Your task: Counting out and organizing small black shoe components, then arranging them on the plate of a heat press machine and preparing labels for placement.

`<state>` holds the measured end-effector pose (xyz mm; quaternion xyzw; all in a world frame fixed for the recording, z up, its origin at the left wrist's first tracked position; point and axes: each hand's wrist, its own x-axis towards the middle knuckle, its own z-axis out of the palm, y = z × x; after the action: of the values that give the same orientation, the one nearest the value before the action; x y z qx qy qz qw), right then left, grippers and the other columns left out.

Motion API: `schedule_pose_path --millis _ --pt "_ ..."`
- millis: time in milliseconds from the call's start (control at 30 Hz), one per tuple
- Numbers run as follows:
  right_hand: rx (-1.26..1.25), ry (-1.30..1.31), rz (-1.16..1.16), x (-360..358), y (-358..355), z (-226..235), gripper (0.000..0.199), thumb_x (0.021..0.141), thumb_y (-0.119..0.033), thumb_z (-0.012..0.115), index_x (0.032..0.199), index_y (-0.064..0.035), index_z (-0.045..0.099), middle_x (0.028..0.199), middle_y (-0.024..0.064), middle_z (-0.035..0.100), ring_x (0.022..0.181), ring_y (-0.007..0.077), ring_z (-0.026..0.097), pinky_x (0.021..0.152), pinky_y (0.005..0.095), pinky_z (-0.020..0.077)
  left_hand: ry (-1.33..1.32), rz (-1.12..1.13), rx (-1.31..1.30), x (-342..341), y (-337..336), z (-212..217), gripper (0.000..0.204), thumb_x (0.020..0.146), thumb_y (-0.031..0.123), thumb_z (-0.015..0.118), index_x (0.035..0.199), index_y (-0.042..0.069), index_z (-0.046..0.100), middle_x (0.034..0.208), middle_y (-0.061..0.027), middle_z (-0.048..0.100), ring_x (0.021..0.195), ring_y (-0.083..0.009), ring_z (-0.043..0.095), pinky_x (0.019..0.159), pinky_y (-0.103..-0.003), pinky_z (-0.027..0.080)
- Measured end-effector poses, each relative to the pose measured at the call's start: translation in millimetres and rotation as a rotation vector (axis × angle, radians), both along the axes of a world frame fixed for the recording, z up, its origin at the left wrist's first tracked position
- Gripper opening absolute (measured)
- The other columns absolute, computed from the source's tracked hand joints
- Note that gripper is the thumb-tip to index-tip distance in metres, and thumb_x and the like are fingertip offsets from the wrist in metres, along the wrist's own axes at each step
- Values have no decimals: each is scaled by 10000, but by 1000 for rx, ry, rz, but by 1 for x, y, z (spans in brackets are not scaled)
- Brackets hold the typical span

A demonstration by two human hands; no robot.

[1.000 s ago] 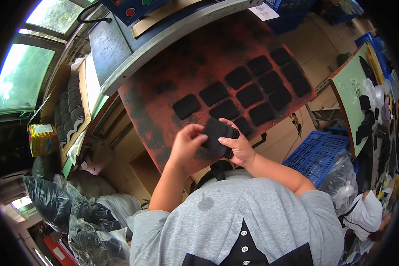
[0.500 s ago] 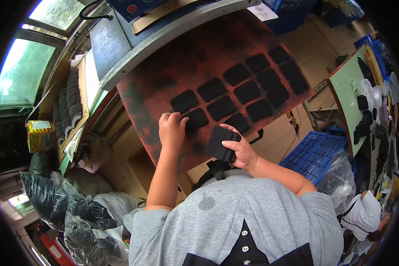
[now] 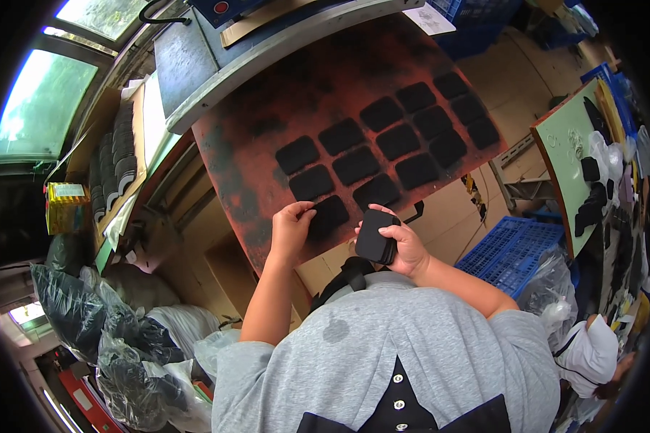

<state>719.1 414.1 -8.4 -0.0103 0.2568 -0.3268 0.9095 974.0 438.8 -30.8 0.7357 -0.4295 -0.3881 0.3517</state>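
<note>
My right hand (image 3: 406, 247) holds a stack of black rounded rectangular pads (image 3: 375, 237), its thumb lying on top. The stack is close to my body, just past the near edge of the red board (image 3: 231, 169). Thumb and forefinger of my left hand (image 3: 290, 225) are pinched together at the left edge of a black pad (image 3: 330, 216), which lies on the board near its front edge. Farther off, several like pads (image 3: 356, 165) lie flat in slanting rows, reaching to the board's right side.
A grey machine's metal edge (image 3: 282, 61) spans the far side of the board. Left of it stands a box of stacked black pieces (image 3: 119, 155). At right are a blue plastic crate (image 3: 495, 252) and a green-topped table (image 3: 563, 155). Plastic-wrapped bundles (image 3: 72, 310) sit lower left.
One more pad lies in the near row on the board. My left hand has moved nearer and slightly right to it. The stack in my right hand has shifted right and turned.
</note>
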Motion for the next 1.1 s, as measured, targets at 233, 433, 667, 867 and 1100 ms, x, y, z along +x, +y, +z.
schedule_pose_path --millis 233,433,667,867,1100 --pt "-126 107 70 -3 10 9 512 900 41 536 1363 -117 389 1190 128 546 1114 251 583 941 432 540 -447 19 -306 -25 16 -2 177 792 105 754 916 5 678 872 -139 624 771 -258 629 695 -332 506" --pt "-186 157 63 8 14 14 487 919 42 533 1355 -119 386 1217 112 539 1105 210 584 931 398 548 402 42 -76 -86 65 31 113 876 88 709 922 -2 659 847 -18 655 727 -87 603 643 -217 477" --pt "-235 46 105 25 20 22 510 886 62 511 1351 -109 388 1226 126 535 1105 230 586 941 390 534 330 242 -166 -49 62 28 95 937 72 621 872 29 567 717 -13 579 588 -86 564 543 -228 484" --pt "-172 -10 48 51 32 16 491 862 37 489 1329 -98 421 1206 142 553 1138 273 580 970 436 524 -213 144 -190 129 -6 7 142 865 93 679 932 -33 682 756 -46 669 711 -100 591 682 -265 484" --pt "-120 190 -16 108 57 3 428 916 37 545 1306 -115 453 1200 73 573 1086 219 602 908 446 566 -296 -86 -65 168 -64 -16 202 835 165 701 959 8 723 820 -162 709 751 -224 687 711 -325 518"
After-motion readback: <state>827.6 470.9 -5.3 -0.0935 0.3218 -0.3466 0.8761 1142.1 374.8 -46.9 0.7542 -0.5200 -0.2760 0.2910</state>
